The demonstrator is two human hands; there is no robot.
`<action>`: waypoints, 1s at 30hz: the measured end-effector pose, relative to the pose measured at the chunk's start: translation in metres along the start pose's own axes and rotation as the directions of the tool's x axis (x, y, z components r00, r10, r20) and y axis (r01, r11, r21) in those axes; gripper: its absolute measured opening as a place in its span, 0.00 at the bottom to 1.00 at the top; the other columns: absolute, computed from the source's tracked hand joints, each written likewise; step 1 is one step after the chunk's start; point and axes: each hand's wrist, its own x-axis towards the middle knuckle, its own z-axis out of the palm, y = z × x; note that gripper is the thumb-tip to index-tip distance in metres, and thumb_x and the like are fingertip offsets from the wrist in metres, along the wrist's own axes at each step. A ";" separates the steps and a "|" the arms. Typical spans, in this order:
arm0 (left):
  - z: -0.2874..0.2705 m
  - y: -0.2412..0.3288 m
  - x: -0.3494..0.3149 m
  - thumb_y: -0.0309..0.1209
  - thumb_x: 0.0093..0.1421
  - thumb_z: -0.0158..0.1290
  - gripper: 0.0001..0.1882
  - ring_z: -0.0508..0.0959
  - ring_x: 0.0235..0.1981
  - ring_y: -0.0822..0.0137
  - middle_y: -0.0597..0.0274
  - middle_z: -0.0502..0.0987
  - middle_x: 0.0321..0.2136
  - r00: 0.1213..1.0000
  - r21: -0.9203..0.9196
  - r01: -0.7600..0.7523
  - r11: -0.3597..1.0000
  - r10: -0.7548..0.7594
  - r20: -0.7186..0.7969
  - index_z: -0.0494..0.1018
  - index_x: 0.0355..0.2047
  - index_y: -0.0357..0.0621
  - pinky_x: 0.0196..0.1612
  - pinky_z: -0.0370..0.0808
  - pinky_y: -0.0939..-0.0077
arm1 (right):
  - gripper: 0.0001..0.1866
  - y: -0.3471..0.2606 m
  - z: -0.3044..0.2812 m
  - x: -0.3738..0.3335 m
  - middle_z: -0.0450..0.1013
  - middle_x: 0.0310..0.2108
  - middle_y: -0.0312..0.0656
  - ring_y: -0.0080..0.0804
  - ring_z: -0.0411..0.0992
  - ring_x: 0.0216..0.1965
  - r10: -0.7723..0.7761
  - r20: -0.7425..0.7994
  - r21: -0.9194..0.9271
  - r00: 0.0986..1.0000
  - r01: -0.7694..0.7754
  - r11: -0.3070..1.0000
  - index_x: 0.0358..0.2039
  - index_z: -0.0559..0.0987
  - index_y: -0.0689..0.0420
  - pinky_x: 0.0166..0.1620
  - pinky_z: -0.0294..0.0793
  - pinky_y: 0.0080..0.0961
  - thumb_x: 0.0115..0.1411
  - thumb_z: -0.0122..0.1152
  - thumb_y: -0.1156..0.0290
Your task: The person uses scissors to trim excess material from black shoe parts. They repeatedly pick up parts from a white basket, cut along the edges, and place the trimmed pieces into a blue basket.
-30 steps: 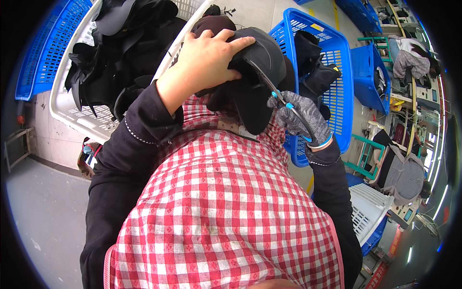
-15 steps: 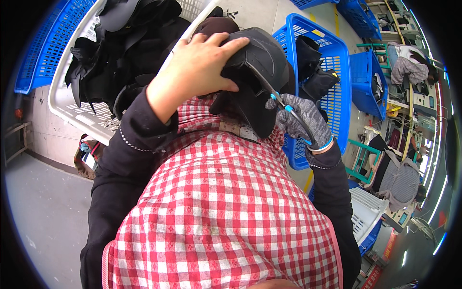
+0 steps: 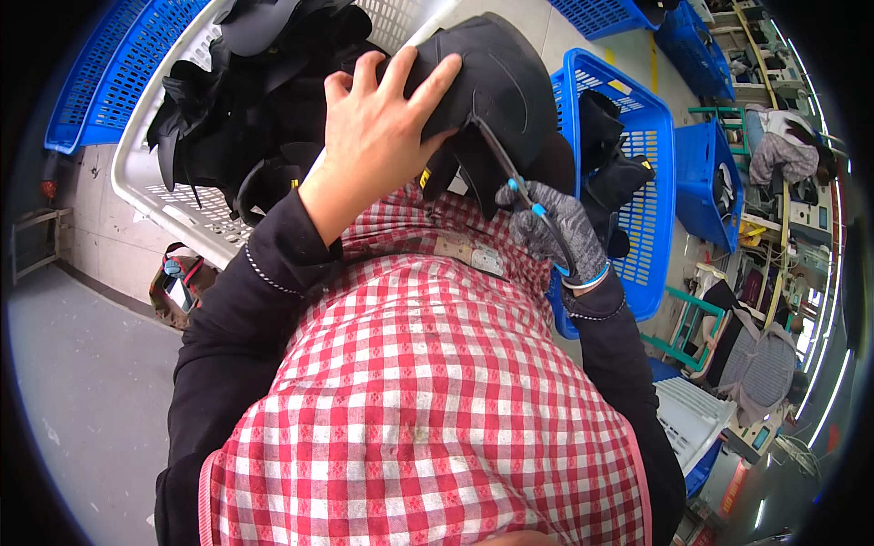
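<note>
A black shoe upper (image 3: 496, 86) with stitched lines is held up in front of my waist, its opening edge facing me. My bare left hand (image 3: 378, 132) grips its left side, fingers spread over the surface and thumb at the edge. My right hand (image 3: 555, 227), in a grey knit glove, is closed on a slim dark tool (image 3: 496, 150) with light-blue bands. The tool's tip lies against the upper's edge; its exact kind is unclear. The upper's far side is hidden. A red-and-white checked apron (image 3: 410, 382) covers my front.
On the left, a white plastic basket (image 3: 137, 182) holds a heap of black uppers. A blue basket (image 3: 665, 182) at the right holds several more. Further right are more blue baskets (image 3: 706, 177), a teal frame (image 3: 692, 332) and a person (image 3: 774, 146) at workbenches.
The black upper has turned and risen, showing more of its stitched outer face. My left hand has shifted along it, fingers more bent. My right hand and the tool have moved slightly left and down.
</note>
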 end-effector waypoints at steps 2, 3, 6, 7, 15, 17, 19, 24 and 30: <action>0.013 -0.004 -0.005 0.48 0.49 0.71 0.44 0.70 0.58 0.52 0.59 0.71 0.60 0.993 -0.065 -0.034 0.997 0.027 -0.111 0.68 0.68 0.71 0.55 0.67 0.51 | 0.18 0.004 -0.006 0.003 0.81 0.39 0.37 0.16 0.79 0.33 0.064 0.084 -0.013 0.994 -0.063 0.998 0.57 0.76 0.64 0.34 0.76 0.09 0.70 0.62 0.71; 0.018 -0.005 -0.009 0.49 0.49 0.70 0.44 0.70 0.59 0.52 0.58 0.71 0.61 0.994 -0.048 -0.029 0.998 0.023 -0.107 0.67 0.68 0.71 0.55 0.67 0.51 | 0.17 0.004 -0.009 0.004 0.81 0.35 0.37 0.13 0.78 0.30 0.057 0.215 0.310 0.975 -0.123 0.943 0.56 0.77 0.64 0.29 0.72 0.06 0.73 0.57 0.67; 0.024 -0.010 -0.014 0.52 0.50 0.70 0.44 0.70 0.60 0.52 0.58 0.71 0.61 0.990 -0.080 -0.039 0.996 0.028 -0.138 0.67 0.69 0.72 0.57 0.66 0.50 | 0.17 0.001 -0.014 0.005 0.81 0.33 0.36 0.11 0.76 0.28 0.109 0.159 0.140 0.981 -0.131 0.981 0.55 0.77 0.63 0.26 0.69 0.06 0.75 0.53 0.64; 0.024 -0.010 -0.014 0.52 0.51 0.69 0.44 0.70 0.60 0.52 0.58 0.71 0.61 0.990 -0.078 -0.037 0.996 0.026 -0.136 0.67 0.69 0.73 0.57 0.66 0.51 | 0.17 -0.001 -0.016 0.005 0.81 0.33 0.36 0.11 0.76 0.28 0.109 0.174 0.131 0.979 -0.133 0.982 0.56 0.77 0.63 0.26 0.69 0.06 0.74 0.54 0.65; 0.021 -0.011 -0.011 0.53 0.52 0.68 0.44 0.69 0.60 0.52 0.59 0.71 0.62 0.994 -0.063 -0.041 0.997 0.034 -0.107 0.66 0.69 0.73 0.57 0.66 0.52 | 0.17 -0.009 -0.010 0.006 0.80 0.43 0.41 0.20 0.79 0.38 0.086 0.046 -0.209 0.995 -0.074 0.975 0.58 0.76 0.63 0.41 0.81 0.16 0.70 0.61 0.74; 0.021 -0.011 -0.012 0.53 0.52 0.68 0.44 0.69 0.60 0.52 0.59 0.71 0.61 0.993 -0.094 -0.041 0.995 0.030 -0.113 0.66 0.69 0.73 0.57 0.66 0.52 | 0.18 -0.012 -0.009 0.007 0.80 0.45 0.42 0.22 0.80 0.40 0.093 0.027 -0.188 0.995 -0.086 0.978 0.58 0.76 0.63 0.44 0.82 0.19 0.69 0.60 0.75; 0.021 -0.011 -0.012 0.53 0.51 0.68 0.44 0.70 0.60 0.52 0.59 0.71 0.61 0.994 -0.097 -0.034 0.995 0.023 -0.107 0.66 0.69 0.73 0.57 0.67 0.52 | 0.18 -0.015 -0.007 0.007 0.79 0.47 0.43 0.24 0.80 0.41 0.053 0.020 -0.272 0.998 -0.046 0.961 0.58 0.76 0.64 0.46 0.83 0.21 0.69 0.60 0.77; 0.019 -0.009 -0.010 0.53 0.51 0.68 0.44 0.70 0.59 0.52 0.59 0.71 0.61 0.994 -0.100 -0.035 0.994 0.025 -0.107 0.67 0.69 0.72 0.57 0.67 0.53 | 0.20 -0.024 0.002 0.004 0.80 0.48 0.47 0.29 0.81 0.43 -0.068 -0.018 -0.575 0.998 0.045 0.817 0.57 0.76 0.67 0.47 0.84 0.25 0.65 0.64 0.80; 0.019 -0.010 -0.009 0.54 0.51 0.68 0.43 0.70 0.58 0.52 0.58 0.71 0.61 0.994 -0.099 -0.047 0.994 0.036 -0.107 0.67 0.69 0.70 0.56 0.67 0.53 | 0.19 -0.016 0.004 0.004 0.80 0.47 0.47 0.31 0.81 0.44 -0.189 0.005 -0.685 0.982 0.141 0.714 0.54 0.78 0.67 0.48 0.84 0.28 0.64 0.67 0.77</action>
